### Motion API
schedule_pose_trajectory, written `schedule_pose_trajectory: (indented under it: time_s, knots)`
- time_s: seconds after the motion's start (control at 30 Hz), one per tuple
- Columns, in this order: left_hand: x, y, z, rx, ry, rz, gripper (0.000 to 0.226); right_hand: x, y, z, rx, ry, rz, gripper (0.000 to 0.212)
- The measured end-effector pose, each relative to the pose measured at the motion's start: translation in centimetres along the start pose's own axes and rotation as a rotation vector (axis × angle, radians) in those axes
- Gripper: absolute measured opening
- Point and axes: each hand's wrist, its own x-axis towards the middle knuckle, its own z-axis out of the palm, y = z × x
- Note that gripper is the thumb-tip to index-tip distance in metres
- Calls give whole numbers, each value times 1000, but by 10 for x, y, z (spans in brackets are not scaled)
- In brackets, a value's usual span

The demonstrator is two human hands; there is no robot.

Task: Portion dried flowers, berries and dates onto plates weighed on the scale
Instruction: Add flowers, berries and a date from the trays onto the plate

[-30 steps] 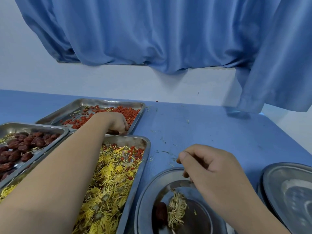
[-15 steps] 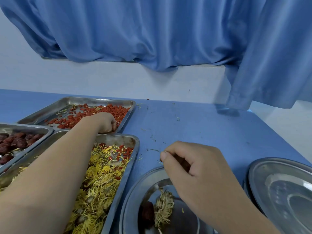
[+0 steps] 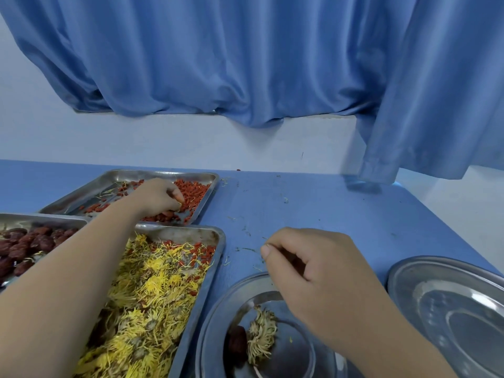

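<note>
My left hand [image 3: 158,196] reaches into the far steel tray [image 3: 163,173] of red berries [image 3: 196,192], its fingertips curled down and pinching some of them. My right hand [image 3: 313,268] hovers over the round steel plate [image 3: 218,323] at the front, fingers loosely curled, with nothing visible in it. On that plate lie one pale dried flower [image 3: 261,331] and one dark date [image 3: 237,345]. A near tray [image 3: 218,241] holds yellow dried flowers [image 3: 152,296] with some berries strewn on top. A left tray [image 3: 41,218] holds dates [image 3: 27,246]. No scale shows.
A second round steel plate [image 3: 450,309] sits bare at the front right. Loose petals and crumbs dot the blue table [image 3: 313,208]. Behind it is a white wall with a blue curtain [image 3: 245,64] hanging down to the table's far right corner.
My left hand has pushed a little further right in the berry tray and its fingers have closed on berries. My right hand stays over the plate in the same pose.
</note>
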Motion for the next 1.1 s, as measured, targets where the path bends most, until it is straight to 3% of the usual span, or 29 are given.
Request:
schedule_pose_trajectory:
  time_s: [0.2, 0.37, 0.57, 0.67, 0.87, 1.1]
  knots:
    - [-23, 24, -19, -500, -107, 8, 9, -2, -2, -22, -30, 65, 11, 27]
    - [-68, 79, -29, -740, -275, 97, 13, -5, -9, -44, -10, 63, 76, 26]
    - [-137, 149, -13, -689, -526, 242, 11, -23, -18, -80, 50, 220, 86, 24]
    - [-163, 176, -2, -575, -576, 332, 7, -42, -21, -86, 14, 180, 96, 24]
    - [-193, 200, 31, -282, -489, 445, 12, -100, -15, -67, -133, 1, 91, 32]
    - [-201, 196, 48, -252, -391, 380, 2, -150, 8, -31, -50, 66, 168, 29]
